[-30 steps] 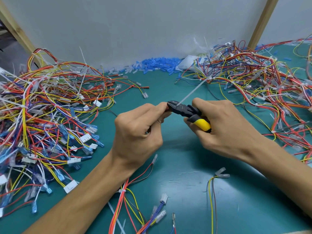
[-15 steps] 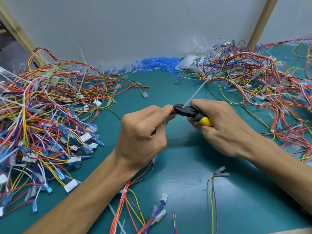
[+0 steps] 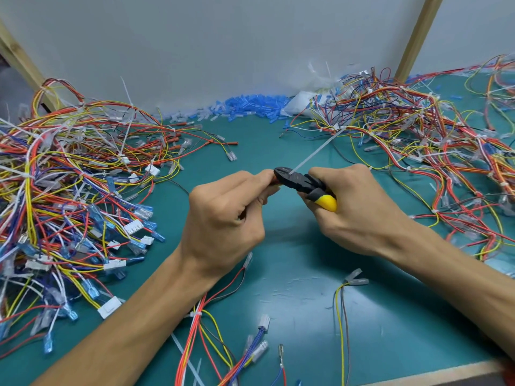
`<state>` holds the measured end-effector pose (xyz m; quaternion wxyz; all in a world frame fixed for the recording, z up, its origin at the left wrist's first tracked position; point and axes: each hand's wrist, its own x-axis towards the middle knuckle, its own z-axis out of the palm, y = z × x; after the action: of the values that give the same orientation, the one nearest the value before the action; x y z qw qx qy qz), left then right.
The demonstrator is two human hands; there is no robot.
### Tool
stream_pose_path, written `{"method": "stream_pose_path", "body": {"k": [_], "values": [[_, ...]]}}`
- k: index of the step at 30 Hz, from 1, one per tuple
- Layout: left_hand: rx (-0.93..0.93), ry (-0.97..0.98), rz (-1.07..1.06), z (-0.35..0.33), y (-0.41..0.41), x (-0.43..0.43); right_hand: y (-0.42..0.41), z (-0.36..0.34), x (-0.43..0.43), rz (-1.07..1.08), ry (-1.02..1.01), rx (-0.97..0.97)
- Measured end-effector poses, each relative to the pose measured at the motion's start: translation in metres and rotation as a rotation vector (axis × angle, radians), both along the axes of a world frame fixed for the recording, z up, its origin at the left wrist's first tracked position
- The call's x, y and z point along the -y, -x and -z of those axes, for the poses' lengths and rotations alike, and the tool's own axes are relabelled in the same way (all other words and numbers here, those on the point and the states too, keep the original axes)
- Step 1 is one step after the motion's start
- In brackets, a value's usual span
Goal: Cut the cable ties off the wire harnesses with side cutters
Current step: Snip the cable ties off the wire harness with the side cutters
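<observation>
My right hand point(image 3: 359, 207) grips black side cutters point(image 3: 301, 182) with a yellow handle. The jaws are at a white cable tie point(image 3: 315, 151) whose tail sticks up to the right. My left hand point(image 3: 225, 218) pinches a wire harness right beside the jaws. That harness point(image 3: 200, 330), red, orange and yellow wires, trails down under my left wrist toward the front edge and carries another white tie near my forearm. Where exactly the tie wraps the wires is hidden by my fingers.
A big pile of harnesses point(image 3: 69, 204) fills the left of the green mat point(image 3: 306, 274), another pile point(image 3: 418, 140) the right. Blue sleeves point(image 3: 250, 104) lie along the back wall. A loose yellow-brown wire pair point(image 3: 342, 316) lies at the front right.
Both hands with the cutters and the tie have shifted slightly up and away from me. The grip of each hand looks the same.
</observation>
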<state>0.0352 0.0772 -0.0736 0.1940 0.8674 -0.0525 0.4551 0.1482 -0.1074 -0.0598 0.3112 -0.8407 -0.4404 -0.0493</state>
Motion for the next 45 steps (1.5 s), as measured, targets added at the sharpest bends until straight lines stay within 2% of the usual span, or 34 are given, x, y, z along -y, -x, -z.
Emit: {"method": "stream_pose_path", "body": {"k": [24,34,45], "values": [[-0.028,0.042,0.02,-0.002,0.0,0.003,-0.007,0.002,-0.001,-0.051,0.04,-0.015],[-0.021,0.109,-0.001,-0.003,0.001,0.003,-0.008,0.003,0.0,-0.051,-0.02,0.069],[-0.044,0.089,0.027,-0.002,0.001,0.006,-0.007,0.004,0.001,-0.071,-0.007,0.026]]}}
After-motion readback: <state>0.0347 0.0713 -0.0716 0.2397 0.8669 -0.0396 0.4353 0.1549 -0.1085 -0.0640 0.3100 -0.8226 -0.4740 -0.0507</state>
